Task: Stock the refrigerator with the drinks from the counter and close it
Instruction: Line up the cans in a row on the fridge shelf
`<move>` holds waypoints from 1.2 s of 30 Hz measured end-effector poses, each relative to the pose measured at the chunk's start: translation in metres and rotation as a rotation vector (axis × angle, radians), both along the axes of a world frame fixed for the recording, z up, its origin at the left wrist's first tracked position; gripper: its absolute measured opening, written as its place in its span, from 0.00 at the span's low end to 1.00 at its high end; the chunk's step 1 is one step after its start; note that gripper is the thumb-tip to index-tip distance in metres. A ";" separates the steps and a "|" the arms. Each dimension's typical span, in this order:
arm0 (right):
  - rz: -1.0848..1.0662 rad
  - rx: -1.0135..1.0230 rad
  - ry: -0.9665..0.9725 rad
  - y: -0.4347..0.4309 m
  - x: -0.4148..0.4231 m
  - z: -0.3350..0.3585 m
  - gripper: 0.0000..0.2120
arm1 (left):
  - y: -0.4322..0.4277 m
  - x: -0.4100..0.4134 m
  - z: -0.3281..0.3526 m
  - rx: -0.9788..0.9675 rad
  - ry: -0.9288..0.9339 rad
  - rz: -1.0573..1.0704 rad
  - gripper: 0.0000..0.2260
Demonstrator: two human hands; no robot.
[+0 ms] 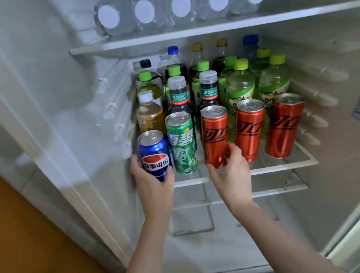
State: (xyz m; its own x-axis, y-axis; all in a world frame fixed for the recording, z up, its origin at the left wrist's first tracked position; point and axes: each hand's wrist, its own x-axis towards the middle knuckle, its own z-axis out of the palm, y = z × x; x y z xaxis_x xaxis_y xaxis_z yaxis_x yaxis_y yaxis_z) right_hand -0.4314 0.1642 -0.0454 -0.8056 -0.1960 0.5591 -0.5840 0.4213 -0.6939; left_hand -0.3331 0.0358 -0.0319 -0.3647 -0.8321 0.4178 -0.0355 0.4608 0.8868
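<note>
- The refrigerator (73, 105) stands open, and its middle shelf (282, 164) is crowded with drinks.
- The left hand (155, 179), at 8 o'clock from the frame's middle, wraps its fingers and thumb round the lower half of the upright blue can (154, 150) at the shelf's front left corner. The hand hides the can's base, so I cannot tell whether it rests on the shelf.
- The right hand (230, 173), at 6 o'clock, grips the bottom of a red can (214, 136), thumb on its left side and fingers on its right.
- A green can (181, 143) stands between the two held cans, just beside the blue one at its 3 o'clock.
- Two more red cans (251, 131) stand at 3 o'clock of the held one.
- Toward 12 o'clock behind them are dark tea bottles (178, 97) and green-capped bottles (240, 86).
- Five water bottles (181, 5) lie on the upper shelf (206, 31), white caps facing out.
</note>
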 end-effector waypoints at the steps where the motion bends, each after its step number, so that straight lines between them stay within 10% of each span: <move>1: 0.005 0.003 0.002 0.001 -0.001 -0.001 0.28 | 0.000 0.000 0.000 -0.018 -0.015 0.017 0.37; 36: -0.006 0.020 -0.040 0.000 0.003 0.003 0.27 | 0.059 -0.016 -0.006 -0.114 -0.109 0.066 0.23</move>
